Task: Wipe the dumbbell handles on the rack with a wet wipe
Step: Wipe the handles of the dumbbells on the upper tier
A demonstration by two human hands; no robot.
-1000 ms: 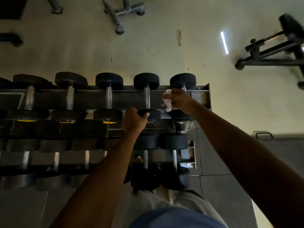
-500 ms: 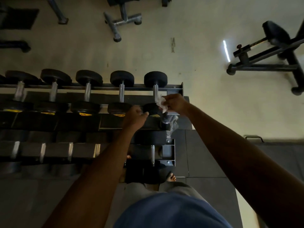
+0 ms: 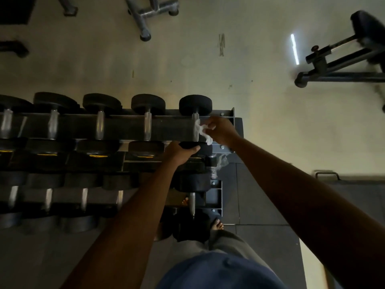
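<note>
Near head of the end dumbbell [image 3: 195, 149] half covered by the left hand [image 3: 177, 152]. Far left of that hand, dumbbell row [image 3: 52, 124] cut by the edge. Below it, lower tiers too dark to read. Far right of the right hand [image 3: 220, 130], blurred gym machine [image 3: 343, 59].

Top rack tier: five dumbbells [image 3: 195, 124]. One wet wipe [image 3: 202, 131]. Two hands [image 3: 220, 130].
</note>
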